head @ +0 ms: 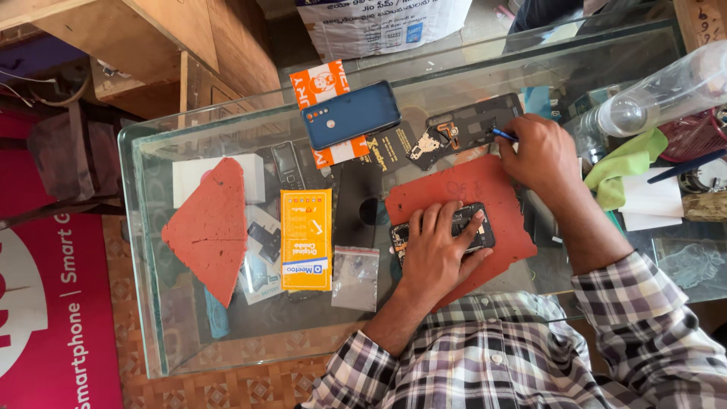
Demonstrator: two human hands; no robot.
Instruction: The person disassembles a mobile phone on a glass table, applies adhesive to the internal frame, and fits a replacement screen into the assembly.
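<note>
Left hand (438, 246) presses the opened phone (443, 231) flat on the red mat (469, 193); right hand (539, 148) grips the blue tool (503, 135); keep the phone steady.

Bright daylight falls from the upper right across the glass worktop (151, 250), washing the clear plastic bottle (659, 95) almost white. The glass throws pale reflections and haze near its far edge. Shadows are soft and short beneath the hands. The centre is sharp; the checked sleeve (644, 333) at the bottom softens slightly. Straight edges bow outward toward the corners, a wide-lens distortion.
</note>
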